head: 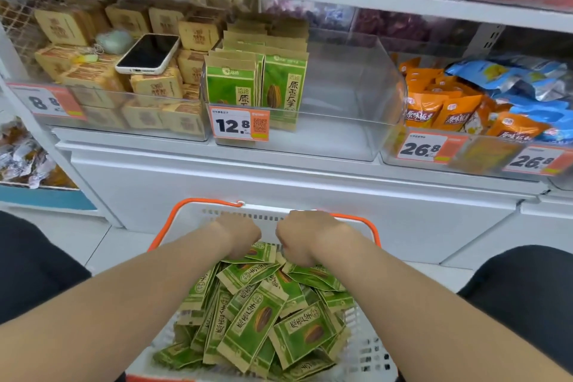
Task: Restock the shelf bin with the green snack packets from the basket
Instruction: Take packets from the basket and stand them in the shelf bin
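Left hand (240, 237) and right hand (304, 237) sit side by side at the far end of the basket, knuckles up, fingers bent down into the pile. The fingertips are hidden, so I cannot tell whether either hand has closed on a packet. Under them: green snack packets (263, 316), loose and criss-crossed, heaped in the white basket (370, 360) with its orange handle (204, 202). Judged handling: small flat paper-look pouches, light, slightly crinkly, sides fairly stiff but contents giving. They are not fragile, though the faces probably slide on each other, so a loose handful may shed one. Best hold is likely a pinch across the flat faces of a squared-up stack, thumb on one side and fingers on the other, rather than a scoop — easier to stand them up afterward. Target is the clear shelf bin (356, 87) above and beyond the basket, behind the 12.8 price tag (238, 124). Upright green packets (282, 87) fill only its left part, the right part bare. Left neighbouring bin: tan packets (155, 87) with a phone (148, 54) resting on top. Right neighbouring bin: orange packets (434, 108).
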